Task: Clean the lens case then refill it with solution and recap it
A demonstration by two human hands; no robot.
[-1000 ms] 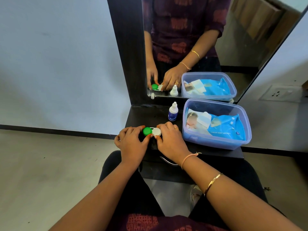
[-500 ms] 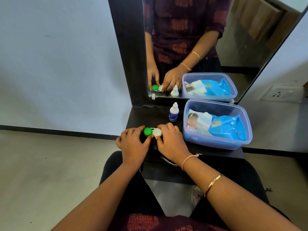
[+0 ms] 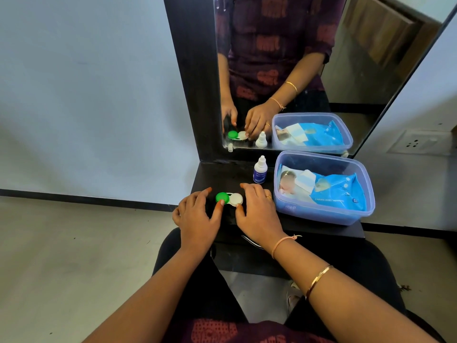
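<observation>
Now both hands' spread fingers flank the lens case [image 3: 229, 199]: round glossy plastic caps, green and white; nothing gripped.

Only 1 view exists, a wide-angle camera worn on the person's head. It looks forward and steeply down over both forearms onto the dark desk [image 3: 321, 226], close enough that the arms fill the lower frame. The mirror [image 3: 346, 70] straight ahead faces back at the camera and shows the same desk area from the opposite side. Straight edges bend toward the frame borders.
</observation>
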